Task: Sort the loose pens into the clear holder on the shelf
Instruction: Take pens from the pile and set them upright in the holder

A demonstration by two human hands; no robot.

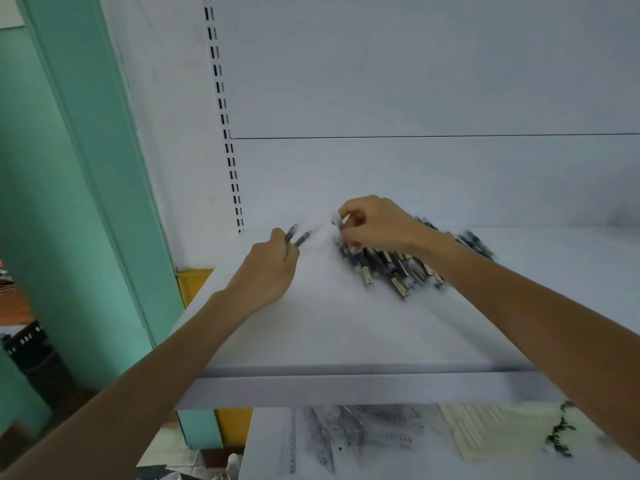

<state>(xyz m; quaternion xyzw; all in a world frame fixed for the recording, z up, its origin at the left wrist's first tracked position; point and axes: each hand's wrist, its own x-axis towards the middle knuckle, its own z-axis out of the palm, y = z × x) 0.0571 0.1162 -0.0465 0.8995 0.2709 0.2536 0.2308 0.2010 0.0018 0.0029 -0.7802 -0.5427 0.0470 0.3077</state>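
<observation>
Head view — looks forward and down, close over shelf (346,327) (single view).

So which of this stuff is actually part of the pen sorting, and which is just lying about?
Part of the job:
pile of pens
two pens held in the left hand
right hand, pinching a blurred pale item
white shelf
The clear holder can't be made out.

Just lying about:
ruler and cream stack on the lower shelf
black crate

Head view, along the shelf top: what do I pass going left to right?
Green pillar → slotted upright → left hand → two pens it grips → right hand, gripping at the pile's left end → pile of pens.
</observation>
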